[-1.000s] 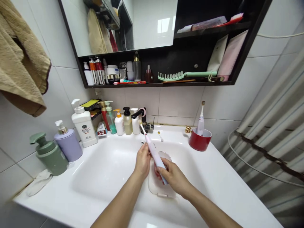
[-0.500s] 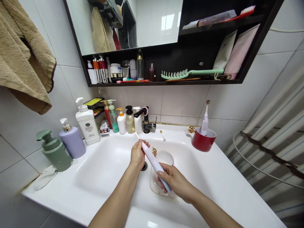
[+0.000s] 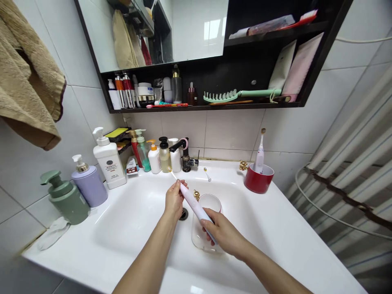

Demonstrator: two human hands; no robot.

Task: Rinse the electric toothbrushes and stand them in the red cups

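An electric toothbrush (image 3: 191, 200) with a pink-to-pale-blue handle slants over the sink (image 3: 128, 220). My right hand (image 3: 222, 230) is wrapped round the lower part of its handle. At the upper end, the fingers of my left hand (image 3: 174, 201) pinch the toothbrush where the white brush head (image 3: 172, 173) meets the handle. The bristle end sticks out beyond those fingers toward the faucet. Below the handle, a cup (image 3: 211, 201) with a gold handle (image 3: 196, 195) and a clear tray (image 3: 202, 248) sit in the basin, partly covered by my right hand.
A loose brush head (image 3: 207, 174) lies on the back ledge beside the black faucet (image 3: 185, 157). To the right, a red cup (image 3: 259, 184) holds another electric toothbrush (image 3: 260, 157). Several pump bottles line the left and back, including a purple bottle (image 3: 90, 185). A cabinet shelf (image 3: 196, 108) hangs above.
The view has shifted slightly, so the scenery sits a little further left. Both hands keep their hold on the toothbrush, with hardly any movement.
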